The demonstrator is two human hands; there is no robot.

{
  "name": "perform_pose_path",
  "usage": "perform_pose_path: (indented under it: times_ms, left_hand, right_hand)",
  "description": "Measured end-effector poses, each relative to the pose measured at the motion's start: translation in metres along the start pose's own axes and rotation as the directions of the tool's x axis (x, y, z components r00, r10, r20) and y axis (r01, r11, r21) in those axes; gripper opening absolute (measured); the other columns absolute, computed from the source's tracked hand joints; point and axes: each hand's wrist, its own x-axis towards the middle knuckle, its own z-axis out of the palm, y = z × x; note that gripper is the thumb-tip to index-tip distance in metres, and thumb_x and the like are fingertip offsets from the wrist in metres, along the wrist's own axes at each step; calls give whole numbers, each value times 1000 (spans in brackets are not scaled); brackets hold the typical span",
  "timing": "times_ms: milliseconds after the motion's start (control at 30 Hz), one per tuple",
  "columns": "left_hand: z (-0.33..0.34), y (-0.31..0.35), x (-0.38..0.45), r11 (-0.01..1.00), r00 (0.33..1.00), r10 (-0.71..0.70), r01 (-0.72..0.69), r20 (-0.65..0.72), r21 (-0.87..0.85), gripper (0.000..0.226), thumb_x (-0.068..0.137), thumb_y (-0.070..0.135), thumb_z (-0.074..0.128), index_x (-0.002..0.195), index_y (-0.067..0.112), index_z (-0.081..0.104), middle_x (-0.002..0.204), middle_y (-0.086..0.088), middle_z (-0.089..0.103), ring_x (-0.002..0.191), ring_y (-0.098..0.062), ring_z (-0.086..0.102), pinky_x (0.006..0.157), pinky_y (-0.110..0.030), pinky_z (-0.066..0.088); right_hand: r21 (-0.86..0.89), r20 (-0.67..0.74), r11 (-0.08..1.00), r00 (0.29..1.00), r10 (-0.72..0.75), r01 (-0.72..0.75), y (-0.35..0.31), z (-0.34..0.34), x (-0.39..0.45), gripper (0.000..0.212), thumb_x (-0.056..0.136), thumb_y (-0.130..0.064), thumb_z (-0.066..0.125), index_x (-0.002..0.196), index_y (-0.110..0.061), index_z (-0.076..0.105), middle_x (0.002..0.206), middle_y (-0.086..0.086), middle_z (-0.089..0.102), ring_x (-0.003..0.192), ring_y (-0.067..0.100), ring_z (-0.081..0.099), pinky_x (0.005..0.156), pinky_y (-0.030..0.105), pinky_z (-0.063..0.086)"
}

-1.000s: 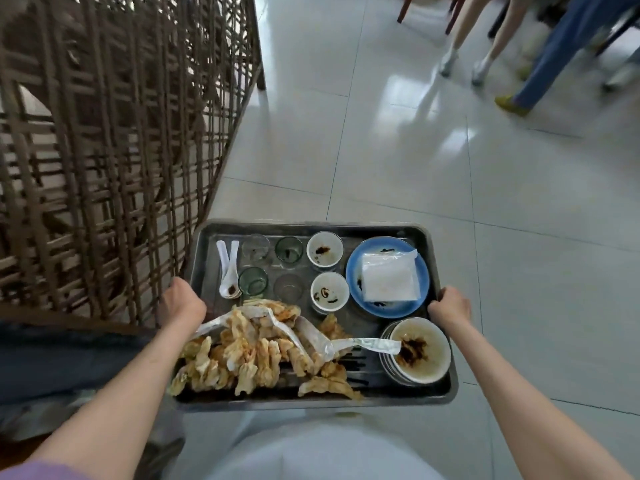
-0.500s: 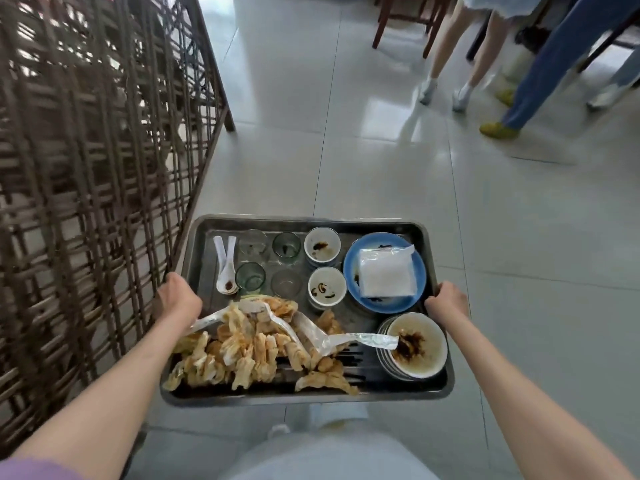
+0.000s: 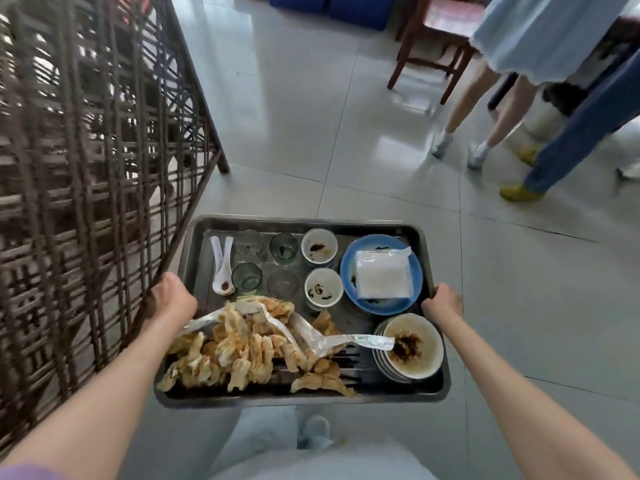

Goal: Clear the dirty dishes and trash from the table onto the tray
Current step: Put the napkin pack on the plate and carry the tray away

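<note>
While both hands curl over the tray's short edges, the left hand (image 3: 173, 299) grips at centre-left of the frame and the right hand (image 3: 443, 301) at centre-right. Between them the metal tray (image 3: 298, 223) is loaded: four small glasses (image 3: 247, 276), two sauce cups (image 3: 323, 288), a blue plate (image 3: 381, 273), stacked bowls (image 3: 412, 348) and food scraps (image 3: 242, 344). Carrying well probably means keeping it level and clear of the lattice screen (image 3: 86, 168) at left.

Glossy grey tiled floor (image 3: 284, 109), brown lattice screen (image 3: 86, 161), wooden chair (image 3: 440, 36)
</note>
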Motion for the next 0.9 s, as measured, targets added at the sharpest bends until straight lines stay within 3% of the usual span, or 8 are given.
perform_pose_path:
  times_ms: [167, 533, 900]
  left_hand:
    - [2, 96, 82, 997, 999, 33, -33, 2, 65, 41, 80, -4, 60, 118, -3, 47, 119, -29, 54, 113, -43, 51, 90, -47, 44]
    - [-24, 319, 253, 993, 997, 77, -77, 7, 90, 38, 80, -2, 60, 116, -3, 47, 119, -28, 53, 112, -43, 50, 85, -45, 44]
    - [-32, 533, 419, 994, 998, 53, -50, -32, 100, 37, 82, -2, 55, 118, -3, 47, 117, -30, 55, 111, -45, 52, 85, -46, 45]
  right_hand:
    - [-24, -8, 999, 1000, -30, 30, -67, -30, 96, 17, 82, -4, 54, 98, -3, 51, 92, 13, 51, 83, 27, 46, 67, 32, 38]
    - [45, -31, 999, 999, -11, 13, -232, -92, 296, 10, 82, -4, 55, 91, -5, 52, 85, 12, 53, 79, 26, 49, 62, 31, 37]
    - [50, 23, 997, 998, -66, 65, -406, -152, 535, 22, 81, -7, 53, 103, -3, 55, 102, 19, 60, 94, 33, 55, 69, 31, 39]
